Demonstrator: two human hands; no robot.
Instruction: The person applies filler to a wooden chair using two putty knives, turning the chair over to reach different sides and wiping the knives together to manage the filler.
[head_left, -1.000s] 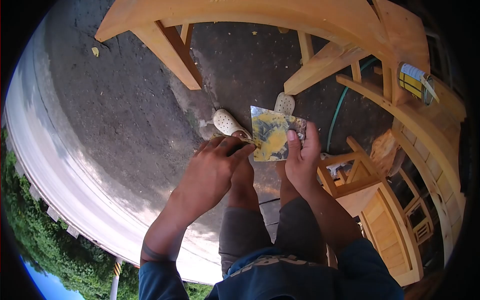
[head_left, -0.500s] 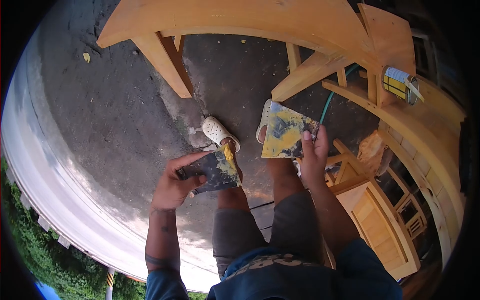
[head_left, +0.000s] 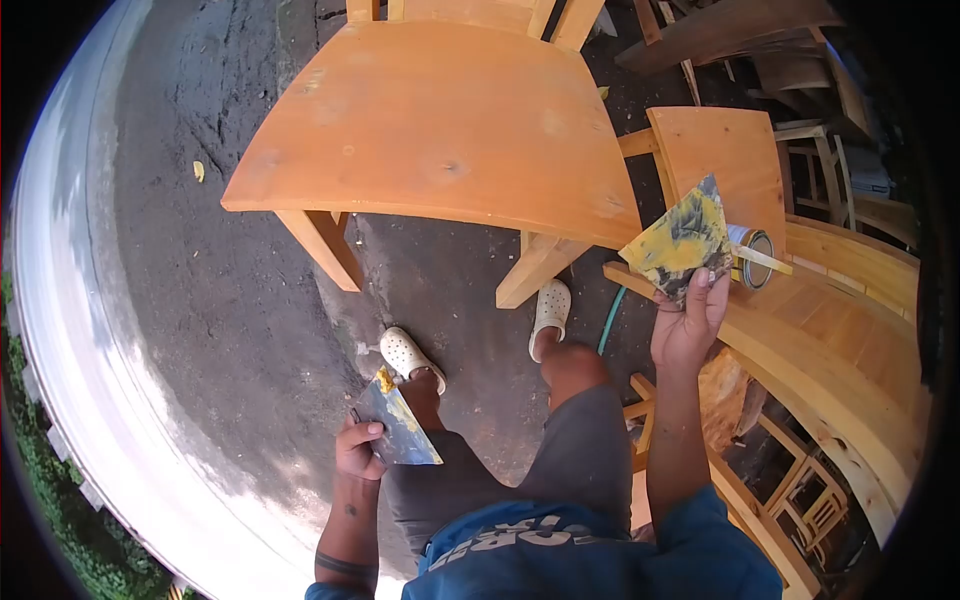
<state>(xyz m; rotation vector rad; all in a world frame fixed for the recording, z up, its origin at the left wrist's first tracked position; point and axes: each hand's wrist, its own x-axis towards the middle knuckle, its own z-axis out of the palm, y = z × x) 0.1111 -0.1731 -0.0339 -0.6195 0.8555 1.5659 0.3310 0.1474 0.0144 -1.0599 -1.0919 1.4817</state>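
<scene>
My left hand point(head_left: 360, 448) is closed around a flat grey putty spreader point(head_left: 400, 430), held low near my left knee. A lump of yellow putty point(head_left: 385, 379) sits on its upper corner. My right hand point(head_left: 690, 330), raised at the right, pinches the lower edge of a second flat plate point(head_left: 683, 240) smeared with yellow and dark putty. That plate overlaps the right front corner of an orange-brown wooden chair seat point(head_left: 430, 120) in view. The seat shows small pale patches and knots. An open tin can point(head_left: 755, 270) with a flat stick across it is just behind my right hand's plate.
The can rests by a smaller wooden seat point(head_left: 715, 150) and a long wooden bench point(head_left: 820, 340) at the right. Wooden frames lie below them. A green hose point(head_left: 612, 320) runs along the dark ground point(head_left: 230, 290). A pale road curves along the left.
My view has shifted toward the chair, showing more of its seat. My right hand has lifted its plate rightward, near the can. The left hand has lowered and turned its spreader.
</scene>
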